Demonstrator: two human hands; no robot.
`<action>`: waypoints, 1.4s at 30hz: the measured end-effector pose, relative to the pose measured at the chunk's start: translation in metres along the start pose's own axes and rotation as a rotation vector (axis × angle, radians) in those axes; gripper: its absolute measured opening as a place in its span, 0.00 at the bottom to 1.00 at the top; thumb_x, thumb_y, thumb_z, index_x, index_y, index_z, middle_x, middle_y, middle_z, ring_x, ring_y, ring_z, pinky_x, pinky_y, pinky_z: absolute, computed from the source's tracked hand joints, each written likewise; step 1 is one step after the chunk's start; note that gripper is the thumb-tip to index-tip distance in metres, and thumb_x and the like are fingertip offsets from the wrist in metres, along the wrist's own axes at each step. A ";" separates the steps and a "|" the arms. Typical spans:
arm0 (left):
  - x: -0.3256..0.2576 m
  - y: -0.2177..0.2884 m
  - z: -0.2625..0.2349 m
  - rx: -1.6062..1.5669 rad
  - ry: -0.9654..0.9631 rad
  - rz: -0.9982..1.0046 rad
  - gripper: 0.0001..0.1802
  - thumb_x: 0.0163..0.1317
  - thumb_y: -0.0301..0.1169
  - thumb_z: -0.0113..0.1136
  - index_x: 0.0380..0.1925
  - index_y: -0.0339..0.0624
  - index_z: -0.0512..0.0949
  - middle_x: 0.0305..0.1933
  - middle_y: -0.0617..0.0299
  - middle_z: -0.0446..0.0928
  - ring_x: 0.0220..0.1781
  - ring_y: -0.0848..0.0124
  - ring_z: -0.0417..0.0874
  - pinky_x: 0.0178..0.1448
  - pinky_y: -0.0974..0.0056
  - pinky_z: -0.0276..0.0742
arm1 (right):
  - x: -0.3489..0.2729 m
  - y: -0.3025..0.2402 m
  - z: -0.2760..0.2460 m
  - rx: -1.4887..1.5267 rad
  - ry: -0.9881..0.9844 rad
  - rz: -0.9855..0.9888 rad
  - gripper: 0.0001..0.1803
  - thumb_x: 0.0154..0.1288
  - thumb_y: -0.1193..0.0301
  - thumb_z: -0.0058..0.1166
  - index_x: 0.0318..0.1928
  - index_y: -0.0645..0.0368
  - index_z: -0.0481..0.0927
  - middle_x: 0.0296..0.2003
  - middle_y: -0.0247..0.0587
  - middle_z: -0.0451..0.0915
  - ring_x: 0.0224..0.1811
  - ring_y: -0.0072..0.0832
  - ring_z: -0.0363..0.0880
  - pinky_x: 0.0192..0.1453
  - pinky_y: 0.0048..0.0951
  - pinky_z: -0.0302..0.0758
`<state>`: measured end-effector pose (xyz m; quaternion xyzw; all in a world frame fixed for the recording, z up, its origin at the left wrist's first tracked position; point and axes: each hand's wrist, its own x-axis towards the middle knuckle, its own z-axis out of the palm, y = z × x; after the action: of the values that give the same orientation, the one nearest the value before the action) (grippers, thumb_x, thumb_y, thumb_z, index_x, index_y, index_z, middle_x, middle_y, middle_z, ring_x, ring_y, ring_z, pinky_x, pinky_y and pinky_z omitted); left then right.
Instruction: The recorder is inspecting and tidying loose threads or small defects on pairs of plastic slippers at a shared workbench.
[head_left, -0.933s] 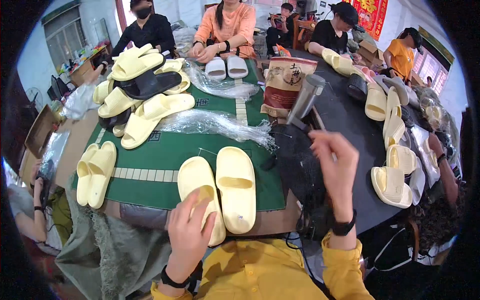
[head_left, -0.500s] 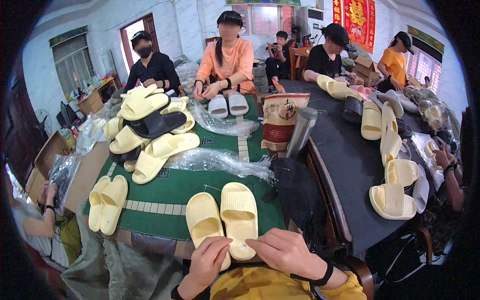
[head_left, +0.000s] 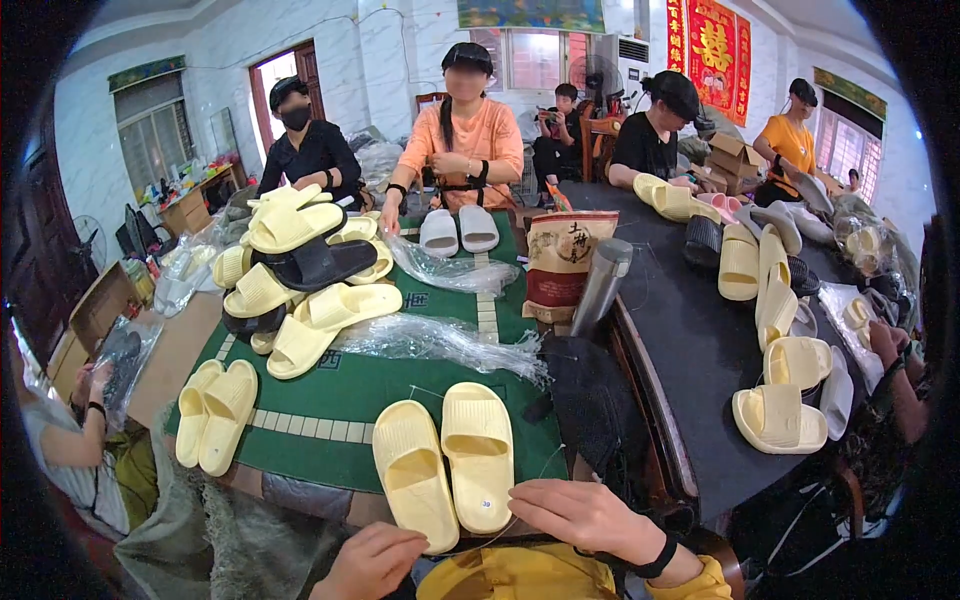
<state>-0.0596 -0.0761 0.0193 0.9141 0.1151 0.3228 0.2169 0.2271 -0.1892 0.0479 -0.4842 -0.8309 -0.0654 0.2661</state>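
Observation:
A pair of pale yellow slippers lies in front of me, toes away. The left slipper (head_left: 415, 495) and the right slipper (head_left: 476, 460) touch side by side; the right one has a small round sticker on its heel. My right hand (head_left: 590, 518) is beside that heel, thumb and fingers pinched on a thin clear strand (head_left: 548, 464), which curves up past the slipper. Close to the left slipper's heel, my left hand (head_left: 372, 562) has its fingers pressed together; what they hold, if anything, is too small to make out.
A yellow slipper pair (head_left: 217, 415) stands left on the green mat (head_left: 300, 400). Beyond are a slipper pile (head_left: 300, 270), a bundle of clear strands (head_left: 440, 340), a brown-and-white bag (head_left: 568, 262) and a steel flask (head_left: 602, 287). Co-workers sit around; more slippers line the dark table (head_left: 680, 330).
My hands have moved apart from the right slipper's heel, the left one down and leftward, the right one slightly right. The co-worker opposite has raised one hand.

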 end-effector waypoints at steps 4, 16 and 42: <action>-0.007 0.005 -0.002 0.097 0.007 0.022 0.05 0.61 0.22 0.60 0.38 0.34 0.80 0.39 0.52 0.80 0.39 0.55 0.81 0.42 0.57 0.78 | -0.003 0.004 -0.004 0.001 0.049 0.041 0.16 0.57 0.72 0.53 0.47 0.64 0.77 0.51 0.47 0.77 0.52 0.39 0.80 0.52 0.32 0.82; -0.017 0.012 0.012 -0.092 0.002 0.056 0.04 0.54 0.17 0.60 0.30 0.35 0.77 0.34 0.51 0.77 0.35 0.53 0.78 0.40 0.58 0.77 | 0.002 0.008 0.016 0.033 0.068 0.006 0.16 0.53 0.74 0.57 0.45 0.58 0.82 0.46 0.41 0.80 0.44 0.35 0.82 0.44 0.31 0.80; 0.018 -0.072 0.070 0.223 -0.096 -0.386 0.31 0.66 0.42 0.58 0.60 0.27 0.65 0.60 0.37 0.68 0.64 0.44 0.69 0.66 0.50 0.68 | 0.029 0.031 0.109 -0.080 -0.191 0.254 0.25 0.52 0.82 0.51 0.54 0.73 0.71 0.52 0.56 0.73 0.47 0.45 0.79 0.51 0.36 0.78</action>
<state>-0.0063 -0.0287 -0.0536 0.9077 0.3125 0.2169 0.1773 0.2000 -0.1104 -0.0347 -0.5994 -0.7813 -0.0180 0.1728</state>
